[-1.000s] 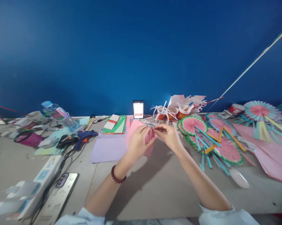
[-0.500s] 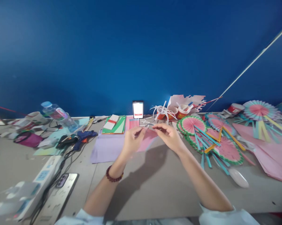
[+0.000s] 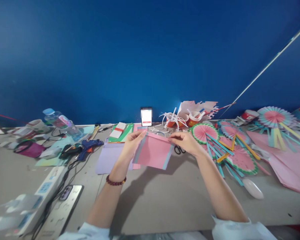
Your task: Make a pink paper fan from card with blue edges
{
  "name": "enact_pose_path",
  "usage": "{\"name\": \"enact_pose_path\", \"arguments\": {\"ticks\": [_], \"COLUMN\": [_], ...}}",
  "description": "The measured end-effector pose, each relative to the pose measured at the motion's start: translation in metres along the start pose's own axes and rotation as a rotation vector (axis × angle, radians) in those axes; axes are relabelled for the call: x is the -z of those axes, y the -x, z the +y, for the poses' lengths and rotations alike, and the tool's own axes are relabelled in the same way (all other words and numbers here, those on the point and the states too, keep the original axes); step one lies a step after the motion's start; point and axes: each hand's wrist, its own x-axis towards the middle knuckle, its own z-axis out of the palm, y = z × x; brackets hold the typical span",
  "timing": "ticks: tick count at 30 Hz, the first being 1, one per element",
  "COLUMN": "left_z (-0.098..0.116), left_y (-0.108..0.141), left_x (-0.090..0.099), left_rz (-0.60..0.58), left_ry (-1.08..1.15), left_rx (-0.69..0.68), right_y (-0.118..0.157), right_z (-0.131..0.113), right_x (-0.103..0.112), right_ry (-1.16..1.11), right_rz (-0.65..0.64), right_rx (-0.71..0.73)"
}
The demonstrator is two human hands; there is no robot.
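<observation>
A pink sheet of paper with blue-green bands along its two sides hangs in the air above the table. A narrow fold runs along its top edge. My left hand pinches the upper left corner, and my right hand pinches the upper right corner. Just behind my right fingers, the black handles of scissors show on the table. Lilac paper lies under and left of the pink sheet, by my left hand.
Watermelon-patterned paper fans with paper strips lie to the right, near a white oval object. Paper cups and a lit phone stand at the back. Leftward are a bottle, a glue gun and a power strip.
My hands have moved apart, left hand leftward and right hand slightly right. The pink sheet now faces me, spread between them, and the scissors handles have come into view.
</observation>
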Motion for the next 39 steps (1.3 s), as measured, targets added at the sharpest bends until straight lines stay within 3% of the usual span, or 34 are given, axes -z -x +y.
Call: {"name": "enact_pose_path", "arguments": {"ticks": [7,12,18,23,27,30,35,39], "left_z": [-0.008,-0.012,-0.019,-0.017,-0.015,-0.013,-0.009,-0.023], "left_y": [-0.008,-0.012,-0.021,-0.021,-0.016,-0.011,0.002,0.017], "left_x": [0.002,0.004,0.015,0.018,0.014,0.011,0.002,-0.010], "left_rz": [0.000,0.025,-0.010,-0.127,-0.252,-0.298,-0.130,-0.036], "left_ry": [0.089,0.085,-0.072,-0.282,-0.501,-0.671,-0.905,-1.201], "left_rx": [0.051,0.055,-0.006,-0.078,-0.194,-0.379,-0.624,-0.727], "right_y": [-0.003,-0.004,-0.006,-0.007,-0.005,-0.004,0.000,0.012], "right_z": [0.003,0.007,0.015,0.016,0.010,0.006,0.007,0.026], "right_x": [-0.001,0.004,0.009,0.009,0.007,0.005,-0.003,-0.020], "right_ry": [-0.006,-0.079,-0.028,0.125,0.253,0.351,0.438,0.600], "right_rz": [0.080,0.013,0.004,0.073,0.087,0.131,0.274,0.379], "right_rx": [0.031,0.044,0.033,0.047,0.058,0.142,0.448,0.550]}}
